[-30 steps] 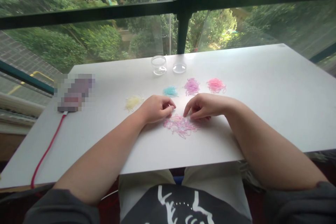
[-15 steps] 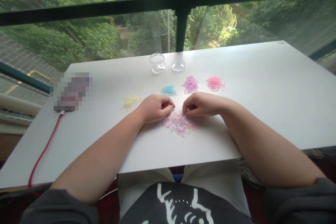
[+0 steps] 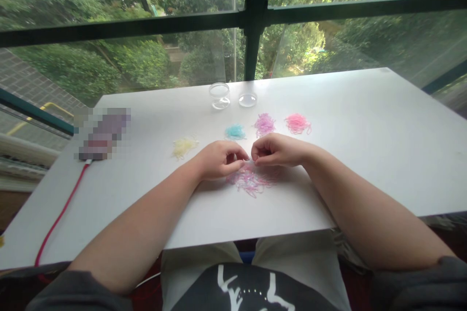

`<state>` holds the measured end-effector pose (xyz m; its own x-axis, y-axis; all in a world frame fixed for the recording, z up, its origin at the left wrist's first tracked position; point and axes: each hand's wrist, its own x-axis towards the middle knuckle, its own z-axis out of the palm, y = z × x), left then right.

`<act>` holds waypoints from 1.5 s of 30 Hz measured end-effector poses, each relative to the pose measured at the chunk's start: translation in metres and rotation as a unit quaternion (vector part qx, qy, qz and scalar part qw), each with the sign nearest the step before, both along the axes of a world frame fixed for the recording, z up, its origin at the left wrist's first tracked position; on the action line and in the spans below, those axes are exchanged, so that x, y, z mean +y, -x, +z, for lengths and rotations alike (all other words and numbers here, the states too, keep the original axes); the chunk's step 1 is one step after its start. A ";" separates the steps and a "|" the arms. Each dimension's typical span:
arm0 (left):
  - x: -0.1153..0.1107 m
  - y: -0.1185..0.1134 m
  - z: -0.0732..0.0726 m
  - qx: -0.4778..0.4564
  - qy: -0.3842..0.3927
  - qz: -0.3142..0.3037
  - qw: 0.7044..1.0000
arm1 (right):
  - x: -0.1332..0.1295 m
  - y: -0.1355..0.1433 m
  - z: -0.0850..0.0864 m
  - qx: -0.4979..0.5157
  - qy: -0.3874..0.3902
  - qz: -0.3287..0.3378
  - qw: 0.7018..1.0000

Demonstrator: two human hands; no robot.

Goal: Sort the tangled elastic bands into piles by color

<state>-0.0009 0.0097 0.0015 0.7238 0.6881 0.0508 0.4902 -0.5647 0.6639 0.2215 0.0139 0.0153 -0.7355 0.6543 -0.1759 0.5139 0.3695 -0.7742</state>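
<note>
A loose pile of mixed pink, lilac and pale elastic bands (image 3: pixel 253 183) lies at the middle of the white table. Over its far edge, my left hand (image 3: pixel 224 159) is curled, with thumb and forefinger drawn together. My right hand (image 3: pixel 273 149) is closed in a pinch, its fingertips almost meeting those of the left. What sits between the fingertips is too small to make out. Beyond the hands are sorted piles: yellow bands (image 3: pixel 183 147), turquoise bands (image 3: pixel 235 131), purple bands (image 3: pixel 264 125) and pink bands (image 3: pixel 297 123).
A clear round jar (image 3: pixel 219 97) stands near the table's far edge, beside a clear shallow lid (image 3: pixel 247 100). At the left lies a blurred-out device (image 3: pixel 105 133) with a red cable (image 3: pixel 62 214) running over the near edge. A window with a dark frame (image 3: pixel 251 19) rises behind the table.
My two hands have come closer together, the left shifting right until the fingertips nearly touch. The whole view has tilted up slightly. The piles look the same.
</note>
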 end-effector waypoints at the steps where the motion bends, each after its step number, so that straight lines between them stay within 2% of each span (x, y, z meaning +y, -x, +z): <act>1: 0.000 0.000 0.000 -0.009 0.004 -0.010 1.000 | 0.000 0.000 0.000 0.004 0.000 -0.002 1.000; 5: -0.001 -0.001 -0.002 -0.042 0.020 -0.028 0.999 | 0.000 0.002 -0.002 0.017 -0.001 -0.008 1.000; 11: -0.001 -0.003 -0.003 -0.038 -0.001 -0.002 0.999 | 0.000 0.002 -0.003 0.028 0.009 -0.005 1.000; 27: 0.000 -0.003 -0.003 -0.047 -0.020 0.007 0.999 | -0.001 0.000 -0.004 0.076 0.055 -0.018 0.995; 41: -0.001 -0.001 -0.003 0.002 -0.049 0.064 0.997 | -0.001 0.000 -0.007 0.088 0.107 -0.055 0.989; 45: -0.001 0.001 -0.002 0.017 -0.060 0.064 0.996 | 0.000 0.000 -0.010 0.085 0.059 -0.067 0.992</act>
<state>-0.0014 0.0091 -0.0004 0.6338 0.7649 0.1147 0.5840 -0.5705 0.5774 0.2213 0.0143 0.0055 -0.6689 0.7306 -0.1370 0.4101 0.2090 -0.8878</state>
